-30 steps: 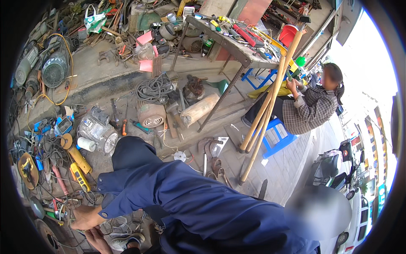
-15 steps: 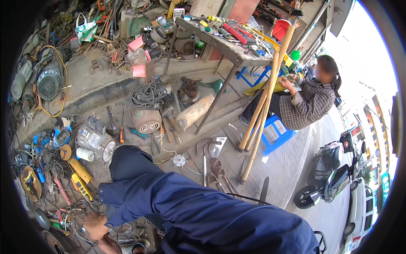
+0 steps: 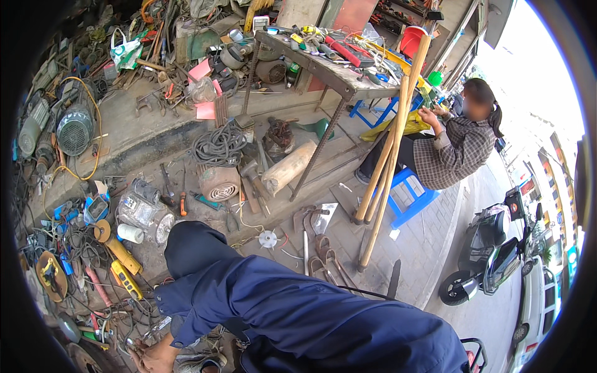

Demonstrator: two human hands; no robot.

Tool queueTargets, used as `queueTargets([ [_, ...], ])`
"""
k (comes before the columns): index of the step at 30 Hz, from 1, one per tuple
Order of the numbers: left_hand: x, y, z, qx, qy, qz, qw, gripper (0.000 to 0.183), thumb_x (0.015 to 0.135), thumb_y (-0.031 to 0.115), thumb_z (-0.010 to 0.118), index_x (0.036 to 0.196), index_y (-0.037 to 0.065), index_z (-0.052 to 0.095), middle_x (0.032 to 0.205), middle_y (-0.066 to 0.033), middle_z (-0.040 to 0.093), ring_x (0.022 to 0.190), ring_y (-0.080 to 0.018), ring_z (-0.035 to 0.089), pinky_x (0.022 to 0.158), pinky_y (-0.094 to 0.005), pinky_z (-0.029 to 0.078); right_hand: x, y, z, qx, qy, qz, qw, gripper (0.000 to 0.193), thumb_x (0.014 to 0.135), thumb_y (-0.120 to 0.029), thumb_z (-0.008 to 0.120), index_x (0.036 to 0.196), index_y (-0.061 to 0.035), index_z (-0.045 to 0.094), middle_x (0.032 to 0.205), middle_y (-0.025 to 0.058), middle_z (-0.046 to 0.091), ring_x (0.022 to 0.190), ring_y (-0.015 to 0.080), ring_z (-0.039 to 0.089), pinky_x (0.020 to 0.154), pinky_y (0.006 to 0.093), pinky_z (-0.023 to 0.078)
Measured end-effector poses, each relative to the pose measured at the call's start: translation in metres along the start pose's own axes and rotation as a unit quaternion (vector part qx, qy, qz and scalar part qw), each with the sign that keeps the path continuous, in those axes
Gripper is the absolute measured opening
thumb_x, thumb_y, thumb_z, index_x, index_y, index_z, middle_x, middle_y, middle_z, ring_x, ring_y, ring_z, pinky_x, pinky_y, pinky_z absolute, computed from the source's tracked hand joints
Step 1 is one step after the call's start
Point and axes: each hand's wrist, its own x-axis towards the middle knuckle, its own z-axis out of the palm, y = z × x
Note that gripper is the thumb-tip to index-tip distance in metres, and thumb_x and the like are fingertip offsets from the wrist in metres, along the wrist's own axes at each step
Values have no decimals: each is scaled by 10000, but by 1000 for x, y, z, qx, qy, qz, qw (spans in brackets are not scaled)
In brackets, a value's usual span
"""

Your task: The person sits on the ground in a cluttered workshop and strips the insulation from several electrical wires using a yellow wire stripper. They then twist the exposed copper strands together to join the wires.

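My right hand (image 3: 157,357) is low at the left, its arm in a dark blue sleeve (image 3: 273,298) crossing from the lower right. The fingers bend down among tangled cables and small metal parts near the lower rim. They look closed, but what lies between them is too small and dark to name. My left hand does not show. Close above the right hand lies a yellow pendant control box (image 3: 126,280) with buttons. A red-handled tool (image 3: 98,286) and a tan disc (image 3: 51,276) with a dark centre lie farther left.
A grey electric motor (image 3: 144,211) stands beyond my knee (image 3: 196,248). Wooden poles (image 3: 388,155) lean on a cluttered metal table (image 3: 305,59). A person (image 3: 457,143) in a checked shirt sits by a blue stool (image 3: 411,199). A scooter (image 3: 485,255) is parked at right.
My right hand has shifted slightly down and right. A second hand, seen below it earlier, no longer shows. The seated person's hands have risen a little, and the view has shifted slightly.
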Motion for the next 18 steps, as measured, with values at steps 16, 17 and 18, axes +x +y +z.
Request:
queueTargets([
  [16,29,3,-23,62,-16,11,998,231,908,212,505,1005,41,627,965,-71,652,884,-245,619,829,-398,532,-6,-12,5,72,-54,-61,994,255,739,-193,617,718,55,670,648,213,616,627,387,645,598,448,510],
  [17,33,8,-39,66,-4,19,998,220,904,198,499,989,40,627,949,-69,652,869,-243,619,821,-397,533,-9,-18,4,78,-59,-70,993,253,742,-191,615,719,55,669,646,213,614,625,388,644,596,448,509],
  [18,38,17,-59,72,8,27,997,210,900,185,493,973,40,627,934,-67,651,855,-242,619,813,-395,535,-11,-26,-1,85,-64,-82,991,252,744,-189,613,720,56,668,644,212,612,623,389,642,594,448,507],
])
